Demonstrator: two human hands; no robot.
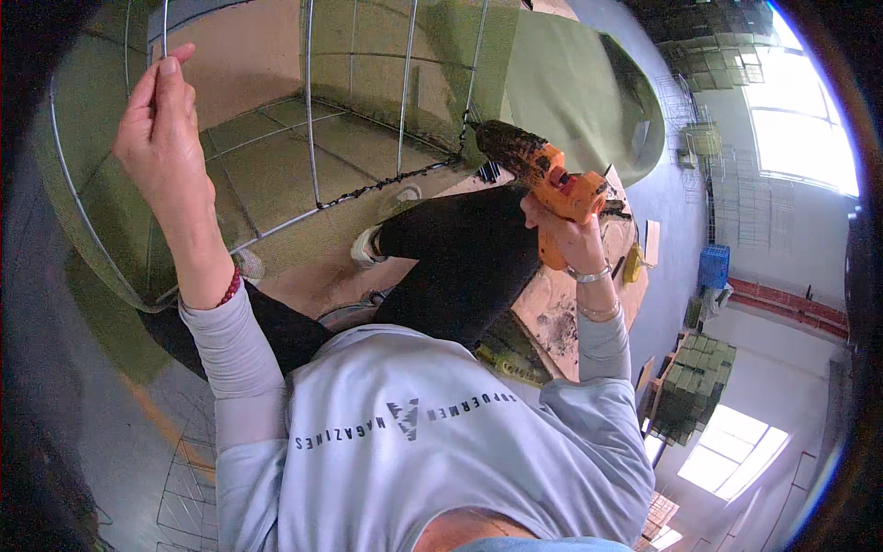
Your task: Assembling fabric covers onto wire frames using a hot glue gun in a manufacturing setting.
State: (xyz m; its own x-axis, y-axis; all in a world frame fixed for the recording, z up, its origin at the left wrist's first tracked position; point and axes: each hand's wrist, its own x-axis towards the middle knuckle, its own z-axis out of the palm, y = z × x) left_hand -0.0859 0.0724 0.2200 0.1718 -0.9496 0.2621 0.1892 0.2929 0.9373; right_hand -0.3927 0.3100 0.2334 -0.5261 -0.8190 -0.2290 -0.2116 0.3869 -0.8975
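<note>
My left hand (166,129) is raised at the upper left, thumb and fingers closed on a thin upright wire of a metal wire frame (311,138). Olive-green mesh (340,170) lies against the frame's wires. A lumpy black line (395,179) runs along one lower wire and up a corner. In my right hand (575,241) is an orange pistol-grip power tool (556,184), its long nose (508,147) coated in crusty black. The nose's tip is close to the frame's corner; whether it touches, I cannot tell. My fingers wrap around its handle.
A loose sheet of green mesh (589,92) curves beyond the tool. Beside my right leg is a black-stained board (552,317) with a yellow object (633,264) near its edge. Stacked green mesh cages (694,386) and a blue crate (714,267) stand off to the right.
</note>
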